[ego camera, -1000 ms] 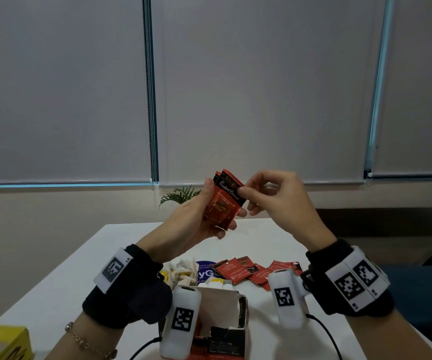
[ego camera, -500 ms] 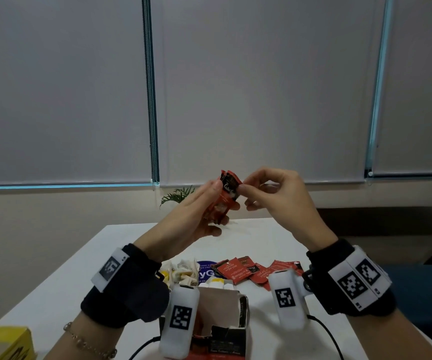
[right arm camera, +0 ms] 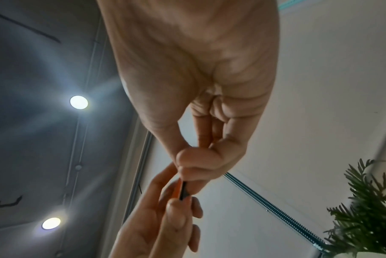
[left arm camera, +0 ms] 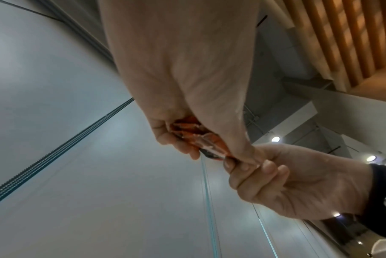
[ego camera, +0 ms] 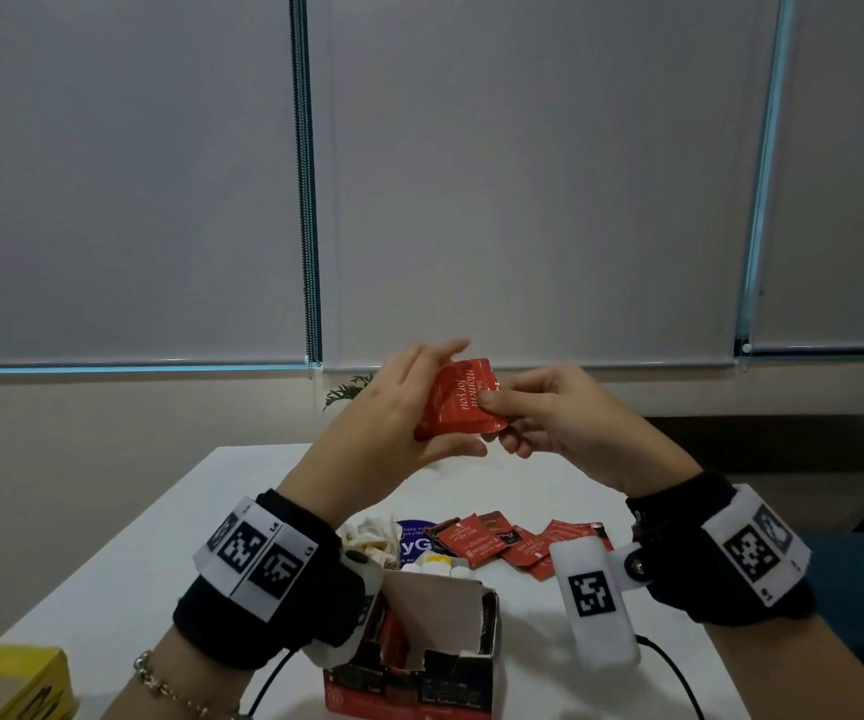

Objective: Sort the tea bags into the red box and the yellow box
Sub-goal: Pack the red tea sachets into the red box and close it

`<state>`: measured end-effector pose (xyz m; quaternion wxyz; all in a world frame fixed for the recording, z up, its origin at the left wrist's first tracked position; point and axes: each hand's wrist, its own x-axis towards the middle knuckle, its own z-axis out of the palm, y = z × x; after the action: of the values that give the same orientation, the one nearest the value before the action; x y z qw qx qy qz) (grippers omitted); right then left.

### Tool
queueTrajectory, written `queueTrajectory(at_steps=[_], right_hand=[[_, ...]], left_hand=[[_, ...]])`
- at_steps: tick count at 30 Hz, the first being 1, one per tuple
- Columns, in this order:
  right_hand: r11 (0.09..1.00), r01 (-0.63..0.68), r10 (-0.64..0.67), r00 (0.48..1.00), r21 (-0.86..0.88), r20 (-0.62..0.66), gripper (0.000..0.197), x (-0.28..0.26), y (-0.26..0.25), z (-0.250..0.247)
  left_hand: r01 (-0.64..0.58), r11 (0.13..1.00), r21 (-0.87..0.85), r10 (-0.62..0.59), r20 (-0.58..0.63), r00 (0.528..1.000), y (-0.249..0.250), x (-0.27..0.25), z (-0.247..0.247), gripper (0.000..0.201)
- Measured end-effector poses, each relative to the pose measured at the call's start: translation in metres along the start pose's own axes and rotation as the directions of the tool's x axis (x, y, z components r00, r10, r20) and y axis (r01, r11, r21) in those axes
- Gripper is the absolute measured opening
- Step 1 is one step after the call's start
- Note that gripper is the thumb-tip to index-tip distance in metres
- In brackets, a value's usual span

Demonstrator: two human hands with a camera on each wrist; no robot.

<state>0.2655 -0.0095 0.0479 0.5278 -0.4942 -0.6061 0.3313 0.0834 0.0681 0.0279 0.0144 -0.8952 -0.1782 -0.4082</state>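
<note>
Both hands are raised above the desk (ego camera: 123, 553), sharing a small stack of red tea bags (ego camera: 458, 402): the left hand (ego camera: 393, 413) cups it, and the right hand (ego camera: 559, 413) pinches its edge. More red bags (ego camera: 492, 543) lie loose on the desk beyond the open red box (ego camera: 409, 672), beside pale bags (ego camera: 372, 537). The yellow box (ego camera: 14, 683) sits at the near left corner. By the look of it, most of the sorting remains.
</note>
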Motion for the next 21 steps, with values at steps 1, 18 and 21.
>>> queueTrajectory(at_steps=[1,18,21], right_hand=[[1.0,0.006,-0.006,1.0,-0.004,0.001,0.029,0.0,-0.001,0.0],[0.998,0.063,-0.062,0.997,-0.026,0.049,0.024,0.002,0.002,0.013],[0.999,0.018,-0.02,0.997,0.029,0.073,0.022,0.0,0.007,0.016]], left_hand=[[0.008,0.999,-0.052,-0.009,-0.007,1.0,0.0,-0.001,-0.002,0.097],[-0.069,0.991,-0.115,0.062,-0.062,0.996,-0.003,-0.002,-0.004,0.071],[-0.049,0.991,-0.121,0.048,-0.016,0.999,0.0,-0.006,-0.004,0.066]])
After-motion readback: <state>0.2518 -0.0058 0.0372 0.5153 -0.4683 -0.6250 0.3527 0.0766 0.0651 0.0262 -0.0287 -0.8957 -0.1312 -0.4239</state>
